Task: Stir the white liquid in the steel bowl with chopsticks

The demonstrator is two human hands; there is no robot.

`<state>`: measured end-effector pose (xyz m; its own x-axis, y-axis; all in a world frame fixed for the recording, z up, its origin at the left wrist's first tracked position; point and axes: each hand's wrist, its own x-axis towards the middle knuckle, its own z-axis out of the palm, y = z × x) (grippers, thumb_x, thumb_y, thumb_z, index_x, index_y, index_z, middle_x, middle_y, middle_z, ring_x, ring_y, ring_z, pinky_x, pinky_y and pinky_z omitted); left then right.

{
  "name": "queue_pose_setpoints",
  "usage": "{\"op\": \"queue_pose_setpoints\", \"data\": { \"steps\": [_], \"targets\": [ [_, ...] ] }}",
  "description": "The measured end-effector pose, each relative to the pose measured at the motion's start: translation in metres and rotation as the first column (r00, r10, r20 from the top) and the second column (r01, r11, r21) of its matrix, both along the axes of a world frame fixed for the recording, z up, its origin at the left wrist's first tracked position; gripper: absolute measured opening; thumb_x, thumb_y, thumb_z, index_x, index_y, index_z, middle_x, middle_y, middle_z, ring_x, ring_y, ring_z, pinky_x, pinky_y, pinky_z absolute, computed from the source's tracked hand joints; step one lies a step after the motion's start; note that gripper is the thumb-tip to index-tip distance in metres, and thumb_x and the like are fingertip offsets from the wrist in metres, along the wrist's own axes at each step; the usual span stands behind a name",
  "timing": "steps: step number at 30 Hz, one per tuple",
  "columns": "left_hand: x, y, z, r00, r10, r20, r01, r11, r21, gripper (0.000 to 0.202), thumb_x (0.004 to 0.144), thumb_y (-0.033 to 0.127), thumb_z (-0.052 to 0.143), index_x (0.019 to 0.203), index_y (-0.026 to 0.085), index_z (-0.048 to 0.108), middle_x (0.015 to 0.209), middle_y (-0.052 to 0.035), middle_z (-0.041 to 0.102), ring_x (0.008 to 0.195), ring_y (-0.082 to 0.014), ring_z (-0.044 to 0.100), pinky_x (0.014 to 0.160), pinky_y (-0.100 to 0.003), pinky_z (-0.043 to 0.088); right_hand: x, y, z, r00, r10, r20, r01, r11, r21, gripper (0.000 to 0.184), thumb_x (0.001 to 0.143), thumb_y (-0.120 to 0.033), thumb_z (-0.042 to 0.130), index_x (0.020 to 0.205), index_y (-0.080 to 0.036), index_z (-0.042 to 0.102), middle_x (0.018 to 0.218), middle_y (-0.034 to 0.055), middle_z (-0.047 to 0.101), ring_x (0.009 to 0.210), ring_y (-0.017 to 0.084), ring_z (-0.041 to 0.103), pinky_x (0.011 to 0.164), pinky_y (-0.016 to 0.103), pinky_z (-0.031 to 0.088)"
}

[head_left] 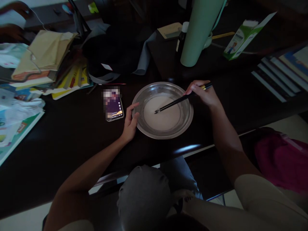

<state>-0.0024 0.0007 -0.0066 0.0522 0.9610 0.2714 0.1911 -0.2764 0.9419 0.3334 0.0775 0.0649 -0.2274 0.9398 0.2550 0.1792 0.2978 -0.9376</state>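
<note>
A wide metal bowl on the dark table holds a whitish liquid. At its left side, my left hand grips the rim, with the index finger over the edge and the thumb against the side. Above the bowl's right edge, my right hand is closed around a pair of black chopsticks with gold bands near the top. They slant down to the left, their tips at the liquid; how deep they reach I cannot tell. A lit phone lies left of the bowl, near my left hand.
Behind the bowl stand a tall green bottle, a small dark bottle and a green-and-white box. Books lie at right, piled papers at left. Another person's hand shows at top left.
</note>
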Motion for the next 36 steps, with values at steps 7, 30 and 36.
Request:
{"op": "queue_pose_setpoints", "data": {
  "steps": [7,30,36],
  "targets": [
    [0.0013,0.0006,0.0009,1.0,-0.003,-0.005,0.003,1.0,0.011,0.043,0.097,0.054,0.052,0.132,0.031,0.055,0.137,-0.0064,0.056,0.131,-0.0259,0.051,0.117,-0.048,0.038,0.0019,0.0005,-0.0015,1.0,0.018,-0.004,-0.018,1.0,-0.016,0.048,0.08,-0.069,0.065,0.06,-0.026,0.07,0.061,0.0024,0.069,0.067,0.021,0.071,0.07,0.039,0.059],
    [0.0014,-0.0007,0.0026,1.0,-0.004,-0.008,0.004,1.0,-0.003,0.041,0.098,0.053,0.052,0.133,0.033,0.055,0.137,-0.0059,0.056,0.13,-0.0258,0.052,0.116,-0.048,0.039,0.0026,-0.0003,-0.0014,0.998,-0.001,-0.056,0.001,1.0,-0.006,0.045,0.084,-0.062,0.065,0.06,-0.025,0.071,0.059,0.0018,0.067,0.059,0.017,0.067,0.062,0.035,0.054],
    [0.0016,-0.0013,0.0039,1.0,-0.008,-0.012,0.008,1.0,-0.004,0.042,0.098,0.053,0.052,0.133,0.031,0.055,0.137,-0.0062,0.055,0.131,-0.026,0.051,0.116,-0.048,0.038,0.0001,0.0003,-0.0002,1.0,0.001,-0.002,-0.001,1.0,-0.002,0.045,0.079,-0.069,0.067,0.065,-0.026,0.072,0.063,0.0017,0.069,0.067,0.019,0.07,0.067,0.036,0.057]
  ]
}}
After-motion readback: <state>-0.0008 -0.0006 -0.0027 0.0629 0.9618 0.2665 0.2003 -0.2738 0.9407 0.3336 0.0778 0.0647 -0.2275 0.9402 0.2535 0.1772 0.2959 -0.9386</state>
